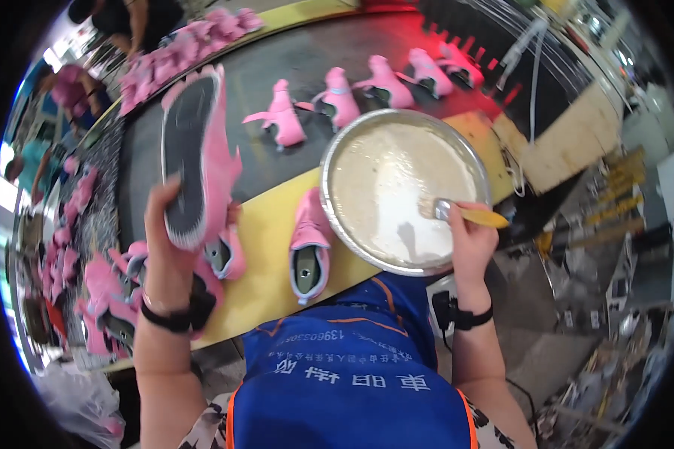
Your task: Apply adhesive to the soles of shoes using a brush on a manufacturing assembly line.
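Note:
My left hand (171,239) grips a pink shoe upper (221,150) by its near end, its black underside (189,142) turned up toward me. In my right hand (472,241) is a brush with a yellow handle (485,218) and a metal band. Its bristles rest in or just over the white, glue-like liquid (401,224) in a round metal basin (342,238). Between my hands another pink shoe upper (311,239) lies on the yellow board (268,224), opening toward me. One more pink upper (231,254) sits just beside my left hand.
Several pink uppers (337,97) stand in a row on a dark conveyor belt (240,56), running into red light at the far right. Piled uppers (105,299) lie at left. Beyond the belt are more uppers (176,56) and other people (138,22). A tan board (573,138) leans at right.

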Demonstrator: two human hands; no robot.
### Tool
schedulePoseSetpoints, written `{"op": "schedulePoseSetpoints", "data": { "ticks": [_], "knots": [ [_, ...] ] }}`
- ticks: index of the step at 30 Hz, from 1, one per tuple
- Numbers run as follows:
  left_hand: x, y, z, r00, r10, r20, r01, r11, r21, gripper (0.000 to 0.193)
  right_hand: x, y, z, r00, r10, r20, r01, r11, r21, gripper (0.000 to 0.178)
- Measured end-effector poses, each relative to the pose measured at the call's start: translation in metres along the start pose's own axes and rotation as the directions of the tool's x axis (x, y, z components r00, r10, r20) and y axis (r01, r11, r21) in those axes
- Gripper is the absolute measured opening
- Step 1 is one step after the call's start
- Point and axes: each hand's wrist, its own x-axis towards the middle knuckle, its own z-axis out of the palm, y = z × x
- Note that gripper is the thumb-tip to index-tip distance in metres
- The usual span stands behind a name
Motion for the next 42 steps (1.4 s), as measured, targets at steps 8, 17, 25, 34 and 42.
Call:
{"op": "schedulePoseSetpoints", "data": {
  "ticks": [8,17,25,34,42],
  "knots": [
    [-0.071,-0.07,0.071,0.939,-0.3,0.171,0.269,0.946,0.18,0.093,0.012,-0.022,0.008,0.956,-0.007,0.293,0.154,0.862,-0.483,0.018],
    [-0.026,-0.078,0.071,0.804,-0.495,0.329,0.398,0.859,0.321,0.069,0.023,-0.058,-0.001,0.985,-0.132,0.11,0.157,0.952,-0.261,0.014],
    [-0.009,-0.076,0.084,0.717,-0.591,0.369,0.487,0.804,0.342,0.065,0.026,-0.115,-0.002,0.653,-0.581,0.486,0.635,0.77,0.068,0.027],
    [-0.009,-0.071,0.086,0.698,-0.634,0.333,0.561,0.773,0.296,0.063,0.032,-0.094,0.004,0.664,-0.512,0.545,0.593,0.804,0.034,0.019],
    [-0.015,-0.064,0.085,0.706,-0.622,0.34,0.585,0.782,0.215,0.063,0.021,-0.091,0.009,0.802,-0.397,0.446,0.418,0.907,0.054,0.017]
  ]
}}
